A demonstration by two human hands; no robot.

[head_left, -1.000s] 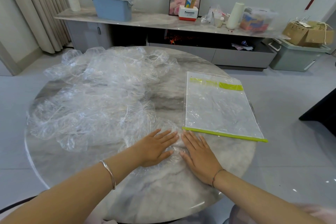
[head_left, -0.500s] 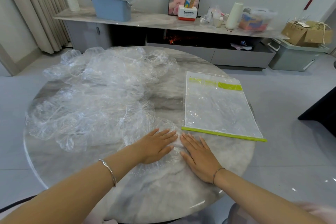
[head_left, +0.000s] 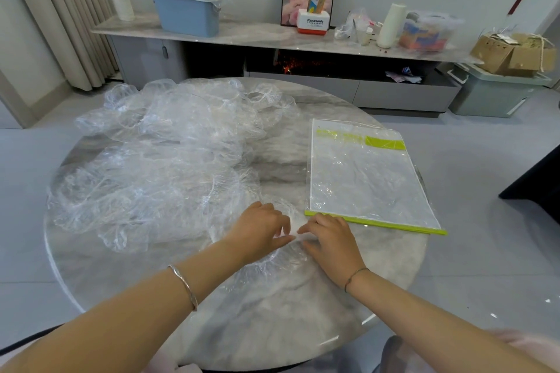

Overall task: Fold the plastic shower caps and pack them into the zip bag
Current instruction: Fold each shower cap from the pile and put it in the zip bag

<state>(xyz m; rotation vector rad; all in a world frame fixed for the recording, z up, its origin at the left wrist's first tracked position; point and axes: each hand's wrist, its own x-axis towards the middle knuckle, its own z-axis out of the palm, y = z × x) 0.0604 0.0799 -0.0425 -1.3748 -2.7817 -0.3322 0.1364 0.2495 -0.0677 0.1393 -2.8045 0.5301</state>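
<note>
Head view: shower cap (head_left: 268,267) outline indistinct

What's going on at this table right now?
A person is working on one clear shower cap at the near side of the table. The left hand and right hand pinch its plastic with curled fingers. A heap of unfolded caps lies to the left; the zip bag lies flat to the right.

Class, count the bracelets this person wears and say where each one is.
2. A silver bangle on the left wrist; a thin band on the right wrist. Both forearms are bare, so none seems hidden.
</note>
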